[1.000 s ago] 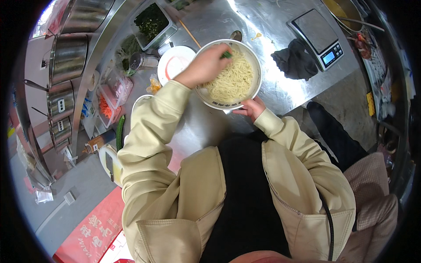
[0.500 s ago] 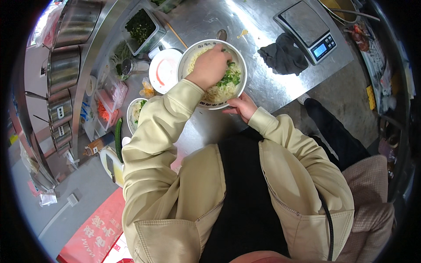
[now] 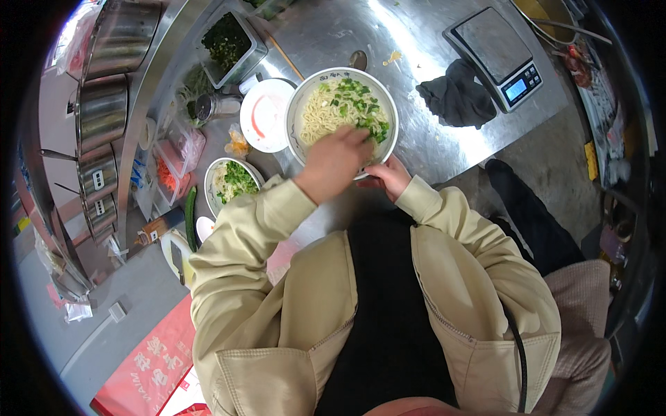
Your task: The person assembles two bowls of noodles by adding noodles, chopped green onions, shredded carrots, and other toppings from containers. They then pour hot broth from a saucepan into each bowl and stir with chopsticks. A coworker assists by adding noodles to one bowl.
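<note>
White noodle bowl (image 3: 303,111) | L fingers (image 3: 355,142) over noodles | R hand (image 3: 390,175) at rim

Noodle bowl (image 3: 326,111) sits mid-counter (image 3: 430,145) w/ plate (image 3: 267,114) just left, smaller bowl (image 3: 232,182) nearer & left, cloth (image 3: 458,100) right, scale (image 3: 496,55) behind cloth.

Steel tabletop (image 3: 430,132), items placed relative to the digital scale (image 3: 496,55):
- dark cloth (image 3: 458,100), touching its near-left corner;
- white plate (image 3: 267,125), well left;
- metal tray of chopped greens (image 3: 229,45), far left;
- small bowl of noodles and greens (image 3: 232,184), far lower left;
- cucumber (image 3: 190,218), beyond that bowl.
</note>
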Motion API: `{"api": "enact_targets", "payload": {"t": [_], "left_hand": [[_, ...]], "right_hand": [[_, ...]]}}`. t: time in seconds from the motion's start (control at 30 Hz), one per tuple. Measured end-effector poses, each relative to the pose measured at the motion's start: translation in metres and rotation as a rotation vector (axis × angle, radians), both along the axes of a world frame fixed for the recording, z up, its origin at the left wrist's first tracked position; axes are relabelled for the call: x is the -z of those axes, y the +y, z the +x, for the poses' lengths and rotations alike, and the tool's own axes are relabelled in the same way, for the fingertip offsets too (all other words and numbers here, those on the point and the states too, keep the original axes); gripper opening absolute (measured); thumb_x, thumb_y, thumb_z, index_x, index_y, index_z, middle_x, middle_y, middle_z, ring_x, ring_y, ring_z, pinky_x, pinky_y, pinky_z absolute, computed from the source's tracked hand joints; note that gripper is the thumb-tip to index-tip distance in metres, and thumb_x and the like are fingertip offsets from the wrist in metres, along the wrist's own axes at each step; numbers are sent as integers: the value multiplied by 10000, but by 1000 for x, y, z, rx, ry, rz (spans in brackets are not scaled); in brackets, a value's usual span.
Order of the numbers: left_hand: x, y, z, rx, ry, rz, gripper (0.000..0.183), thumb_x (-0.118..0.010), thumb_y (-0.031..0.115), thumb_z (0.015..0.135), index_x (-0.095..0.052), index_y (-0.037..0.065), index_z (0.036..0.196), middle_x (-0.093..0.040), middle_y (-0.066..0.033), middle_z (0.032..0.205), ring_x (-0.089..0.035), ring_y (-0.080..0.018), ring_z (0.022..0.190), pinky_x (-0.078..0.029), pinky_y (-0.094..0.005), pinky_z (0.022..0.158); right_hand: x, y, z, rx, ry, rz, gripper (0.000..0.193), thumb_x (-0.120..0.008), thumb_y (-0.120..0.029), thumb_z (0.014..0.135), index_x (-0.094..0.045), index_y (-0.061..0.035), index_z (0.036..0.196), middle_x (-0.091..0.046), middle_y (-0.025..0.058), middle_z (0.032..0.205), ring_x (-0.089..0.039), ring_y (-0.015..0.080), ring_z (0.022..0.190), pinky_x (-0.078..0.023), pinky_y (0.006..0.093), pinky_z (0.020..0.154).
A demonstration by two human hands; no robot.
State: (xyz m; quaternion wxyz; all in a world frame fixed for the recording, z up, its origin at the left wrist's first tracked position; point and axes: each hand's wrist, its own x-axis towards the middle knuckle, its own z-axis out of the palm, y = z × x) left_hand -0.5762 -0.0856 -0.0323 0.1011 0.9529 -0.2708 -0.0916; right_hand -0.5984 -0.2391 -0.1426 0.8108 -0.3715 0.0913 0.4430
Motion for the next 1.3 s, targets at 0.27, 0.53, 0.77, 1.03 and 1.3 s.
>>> {"api": "enact_targets", "payload": {"t": [0.27,0.53,0.77,1.03,1.3], "left_hand": [[-11,10,4,-21,37,74,184,-608,152,729,-657,106,900,-655,-42,863,-581,-218,911,-463,-367,876],[-6,22,7,97,-171,-85,128,-584,137,722,-647,114,831,-556,-7,609,-554,-211,836,-288,-503,1080],[-23,70,8,10,106,-507,216,-619,55,734,-655,49,947,-634,-131,1064,-607,-303,978,-414,-420,1006],[-37,325,12,-852,-167,-194,261,-467,23,822,-689,17,960,-684,-148,851,-664,-246,793,-506,-315,736],[72,436,86,-1042,-249,280,307,-556,217,830,-640,54,1077,-603,-175,1178,-579,-324,1085,-462,-401,928]], "right_hand": [[2,0,1,-36,29,-12,549,-547,-94,839,-348,-84,1350,-542,101,1228,-583,223,1080,-549,362,786],[-1,-1,-5,22,53,-30,531,-518,-85,856,-336,-42,1353,-521,142,1249,-578,261,1097,-553,417,821],[-3,6,-15,148,48,-62,561,-517,-125,847,-325,-43,1368,-502,153,1297,-572,290,1110,-542,432,836],[6,11,-24,284,41,-86,542,-495,-141,841,-351,-66,1359,-483,139,1311,-539,322,1143,-534,480,850],[14,18,-33,427,29,-169,499,-495,-178,827,-412,-53,1303,-533,131,1240,-547,311,1106,-507,472,826]]}}
